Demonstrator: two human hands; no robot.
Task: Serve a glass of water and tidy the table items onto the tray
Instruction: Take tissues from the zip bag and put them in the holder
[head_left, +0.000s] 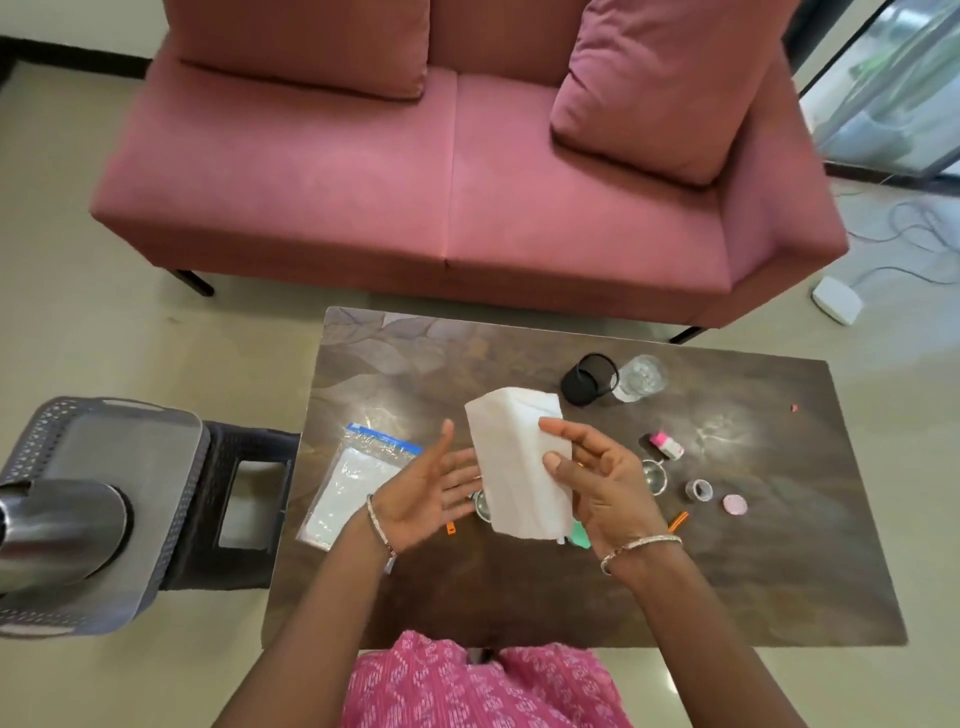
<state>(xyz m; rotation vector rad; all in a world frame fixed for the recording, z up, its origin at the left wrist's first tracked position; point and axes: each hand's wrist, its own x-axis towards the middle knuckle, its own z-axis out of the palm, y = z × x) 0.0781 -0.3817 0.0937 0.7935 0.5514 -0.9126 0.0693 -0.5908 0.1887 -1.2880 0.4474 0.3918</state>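
Clear glass of water (640, 378) looks served on the brown desk's (727, 545) far side. My right hand (608, 488) pinches a white paper napkin (514, 457), left hand (436, 488) open beside it. Grey plastic tray (156, 467): tidying hardly begun, I reckon.

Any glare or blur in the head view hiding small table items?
Head view: two glare patches on the table, one beside the pink-and-white box, hiding nothing; the steel flask at left is blurred, close to the lens; wide-angle distortion bows the sofa; the right hand holds the tissue over some items.
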